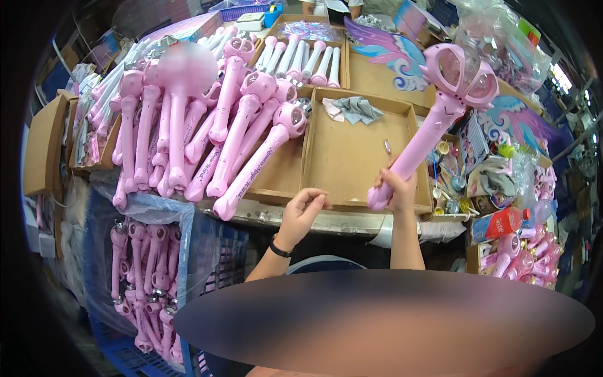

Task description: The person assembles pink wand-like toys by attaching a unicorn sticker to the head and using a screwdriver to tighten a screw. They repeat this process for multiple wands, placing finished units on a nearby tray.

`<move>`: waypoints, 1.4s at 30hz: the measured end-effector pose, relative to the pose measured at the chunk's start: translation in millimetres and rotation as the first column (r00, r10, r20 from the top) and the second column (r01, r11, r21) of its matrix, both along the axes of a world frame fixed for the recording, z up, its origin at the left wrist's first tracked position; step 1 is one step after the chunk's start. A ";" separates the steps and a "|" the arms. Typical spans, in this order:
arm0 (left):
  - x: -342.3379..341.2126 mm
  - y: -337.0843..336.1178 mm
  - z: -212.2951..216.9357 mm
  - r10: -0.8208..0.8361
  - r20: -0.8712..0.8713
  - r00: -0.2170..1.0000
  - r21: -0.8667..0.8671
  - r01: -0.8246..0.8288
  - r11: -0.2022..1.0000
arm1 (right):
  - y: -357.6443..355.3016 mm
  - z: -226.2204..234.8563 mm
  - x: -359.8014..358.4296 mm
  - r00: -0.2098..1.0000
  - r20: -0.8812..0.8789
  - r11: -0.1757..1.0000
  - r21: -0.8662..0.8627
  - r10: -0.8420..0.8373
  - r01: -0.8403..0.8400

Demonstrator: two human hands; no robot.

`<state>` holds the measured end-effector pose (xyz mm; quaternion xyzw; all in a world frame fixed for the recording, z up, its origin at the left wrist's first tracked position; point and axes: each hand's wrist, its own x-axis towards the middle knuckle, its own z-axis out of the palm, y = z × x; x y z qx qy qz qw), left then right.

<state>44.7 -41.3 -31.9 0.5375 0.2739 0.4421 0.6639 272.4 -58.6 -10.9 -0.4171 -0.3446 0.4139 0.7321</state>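
Pink plastic fills the bench: the right hand (pixel 396 188) is clamped round the handle end of a pink toy wand (pixel 433 129), whose heart-shaped head tilts up toward 1 o'clock over the shallow cardboard tray (pixel 352 157). The left hand (pixel 303 210) hovers at 9 o'clock of it, fingertips pinched together, perhaps on a small part; I cannot tell. This looks like assembly or checking; next calls for bringing both hands together at the handle.

Toy workshop, heaped pink wands (pixel 213 138), cardboard trays (pixel 352 157)

Pink toy wand (pixel 433 122), tilted up-right, prob. unfinished.
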 end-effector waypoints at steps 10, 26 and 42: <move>21.7 27.6 13.2 -0.225 0.328 0.917 0.122 0.195 0.973 | -61.1 -31.7 -67.4 0.783 -0.214 0.749 -0.231 0.583 -0.621; 6.9 38.7 34.4 -0.330 0.486 0.809 -0.173 0.459 0.871 | -32.2 -13.0 -76.3 0.957 0.223 0.975 0.084 0.183 -0.206; -13.0 35.0 17.9 -0.078 0.193 0.978 -0.365 0.145 0.920 | -2.4 1.5 -40.0 0.933 0.199 0.799 -0.587 0.300 -0.131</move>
